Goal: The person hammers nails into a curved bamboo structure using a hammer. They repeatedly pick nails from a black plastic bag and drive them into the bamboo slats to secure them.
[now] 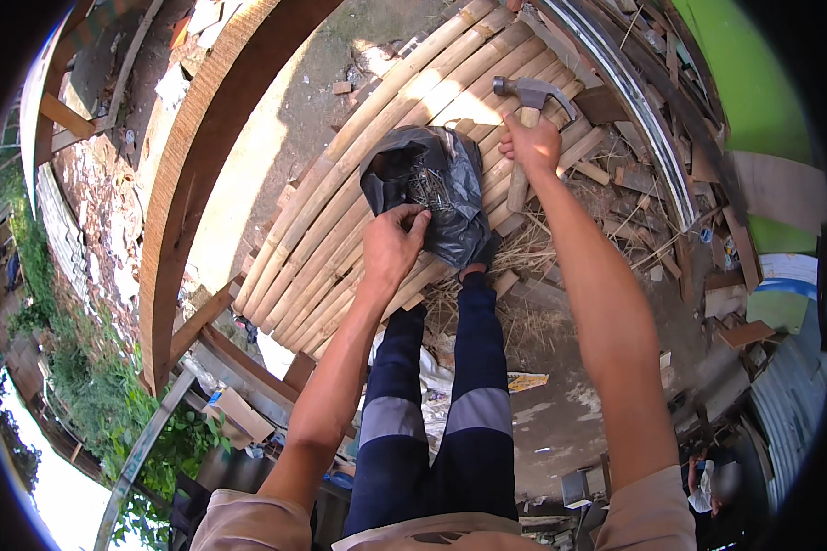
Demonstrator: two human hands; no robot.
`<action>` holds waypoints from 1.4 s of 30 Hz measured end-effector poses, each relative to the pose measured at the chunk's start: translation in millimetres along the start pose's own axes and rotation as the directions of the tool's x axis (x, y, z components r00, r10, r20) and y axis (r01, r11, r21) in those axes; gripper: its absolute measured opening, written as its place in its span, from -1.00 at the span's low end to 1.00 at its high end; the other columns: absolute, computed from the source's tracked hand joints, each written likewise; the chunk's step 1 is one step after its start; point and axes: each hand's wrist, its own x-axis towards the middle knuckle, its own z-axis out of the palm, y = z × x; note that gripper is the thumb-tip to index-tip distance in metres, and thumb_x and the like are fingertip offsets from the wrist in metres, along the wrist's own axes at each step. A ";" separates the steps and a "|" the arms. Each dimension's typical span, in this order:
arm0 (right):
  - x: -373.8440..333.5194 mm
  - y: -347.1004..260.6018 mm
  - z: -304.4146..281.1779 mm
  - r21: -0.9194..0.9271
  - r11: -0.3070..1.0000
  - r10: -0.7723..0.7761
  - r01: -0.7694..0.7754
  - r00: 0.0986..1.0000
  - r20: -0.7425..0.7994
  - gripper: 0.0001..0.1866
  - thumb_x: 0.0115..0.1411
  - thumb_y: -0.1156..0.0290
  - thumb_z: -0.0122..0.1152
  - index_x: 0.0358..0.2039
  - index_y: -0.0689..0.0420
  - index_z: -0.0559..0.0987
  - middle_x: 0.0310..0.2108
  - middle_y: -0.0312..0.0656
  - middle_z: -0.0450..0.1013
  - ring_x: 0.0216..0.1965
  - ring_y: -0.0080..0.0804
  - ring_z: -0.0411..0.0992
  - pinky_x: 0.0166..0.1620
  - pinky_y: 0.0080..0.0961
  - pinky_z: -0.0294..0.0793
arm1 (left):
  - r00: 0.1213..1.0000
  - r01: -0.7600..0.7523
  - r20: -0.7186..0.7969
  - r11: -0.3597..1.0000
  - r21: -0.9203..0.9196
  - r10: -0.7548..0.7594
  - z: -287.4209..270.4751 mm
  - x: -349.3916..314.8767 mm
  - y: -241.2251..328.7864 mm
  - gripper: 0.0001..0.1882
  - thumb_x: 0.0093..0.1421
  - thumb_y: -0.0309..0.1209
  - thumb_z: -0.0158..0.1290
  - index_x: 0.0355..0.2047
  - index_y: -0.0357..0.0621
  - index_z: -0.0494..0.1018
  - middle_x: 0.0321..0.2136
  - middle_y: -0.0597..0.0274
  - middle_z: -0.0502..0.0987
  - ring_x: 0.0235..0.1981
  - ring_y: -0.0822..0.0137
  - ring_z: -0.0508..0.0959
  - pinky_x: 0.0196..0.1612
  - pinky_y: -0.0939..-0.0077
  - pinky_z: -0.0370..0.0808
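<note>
A black plastic bag (457,228) lies open on a platform of bamboo poles (314,241), just beyond my feet. Loose nails (426,187) are heaped in its mouth. My left hand (394,246) is at the bag's near left side, thumb and fingers pinched together beside the nails; what they hold, if anything, is too small to make out. To the right of the bag, my right hand (532,148) is wrapped around the wooden handle of a claw hammer (531,93). The hammer's metal head points away from me, above the poles.
A thick curved-looking wooden beam (186,151) rises on the left. Scrap wood (636,182) and dry straw (524,303) litter the ground at right. A long metal-edged strip (648,119) runs along the far right. Corrugated sheeting (786,418) and another person (703,485) are at lower right.
</note>
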 end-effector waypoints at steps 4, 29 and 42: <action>-1.5 -1.2 0.9 0.011 1.000 -0.020 0.020 1.000 0.002 -0.68 0.23 0.23 0.38 -0.30 0.25 0.53 -0.57 -0.12 0.57 -0.64 -0.43 0.55 -0.58 -0.50 0.53 | 0.982 -0.023 -0.186 1.000 -0.015 0.019 24.1 4.8 -21.2 -0.71 0.24 -0.24 0.20 -0.15 -0.18 0.66 -0.36 -0.02 0.69 -0.36 0.09 0.69 -0.20 0.31 0.57; 2.0 2.4 3.0 0.071 0.997 -0.032 0.032 0.999 -0.011 -0.71 0.20 0.28 0.40 -0.41 0.24 0.53 -0.63 -0.11 0.56 -0.69 -0.42 0.53 -0.65 -0.49 0.50 | 0.942 -0.096 -0.315 0.992 0.081 0.117 43.4 30.6 -20.1 -0.80 0.28 -0.30 0.12 -0.25 -0.17 0.55 -0.31 0.03 0.61 -0.28 0.00 0.61 -0.21 0.15 0.50; 8.9 11.0 -0.1 -0.045 0.999 -0.015 0.015 1.000 -0.006 -0.71 0.23 0.17 0.31 -0.25 0.15 0.59 -0.60 -0.18 0.60 -0.63 -0.42 0.61 -0.49 -0.48 0.62 | 0.910 -0.315 -0.370 0.891 -0.325 0.187 10.4 16.7 69.1 -0.87 0.33 -0.45 0.13 -0.22 -0.27 0.48 -0.49 0.21 0.61 -0.49 0.49 0.58 -0.38 0.56 0.50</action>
